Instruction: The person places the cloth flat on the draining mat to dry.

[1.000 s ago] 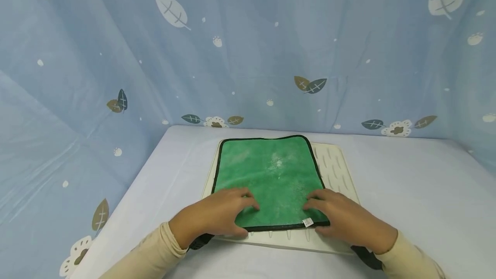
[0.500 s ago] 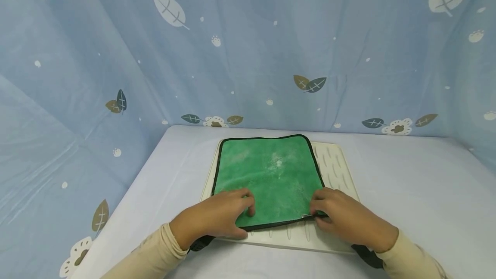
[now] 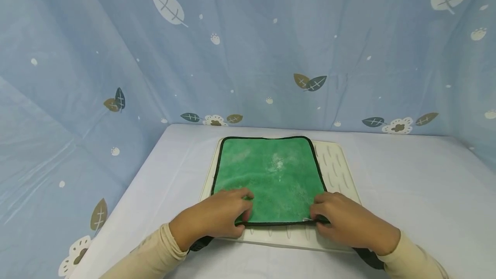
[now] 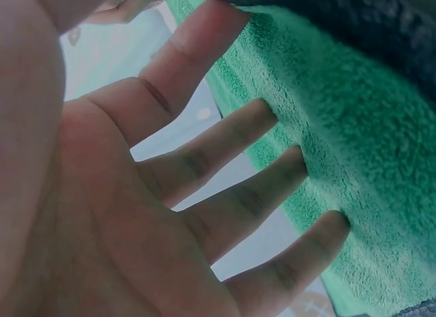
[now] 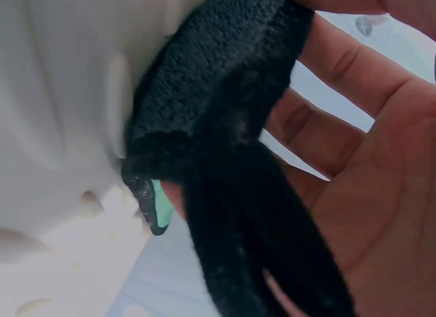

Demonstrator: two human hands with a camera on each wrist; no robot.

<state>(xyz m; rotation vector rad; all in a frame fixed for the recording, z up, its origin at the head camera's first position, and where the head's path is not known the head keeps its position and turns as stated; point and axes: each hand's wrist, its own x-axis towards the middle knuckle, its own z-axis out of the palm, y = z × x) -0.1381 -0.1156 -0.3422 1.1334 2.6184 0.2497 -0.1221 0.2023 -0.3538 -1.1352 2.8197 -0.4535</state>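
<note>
A green plush towel [image 3: 267, 175] with a black border and a small white tag lies over a cream ribbed mat [image 3: 337, 171]. At its near left corner, my left hand [image 3: 218, 212] pinches the border, thumb at the edge and fingers bent over the top. Three of those fingers touch the green pile [image 4: 327, 140] in the left wrist view; the thumb's tip is out of that frame. My right hand [image 3: 345, 218] grips the near right corner beside the tag. The dark edging [image 5: 225, 65] stands bent up off the mat between thumb and fingers in the right wrist view.
Under the mat, a white cloth covers the table [image 3: 410, 193]. Blue curtain [image 3: 248, 55] with leaf and flower prints hangs behind and to the left. The mat shows beyond the towel on its right and along its near side.
My right fingers have closed on the near right corner, bending it up. My left fingers have curled in at the left corner, and the near edge there has risen slightly.
</note>
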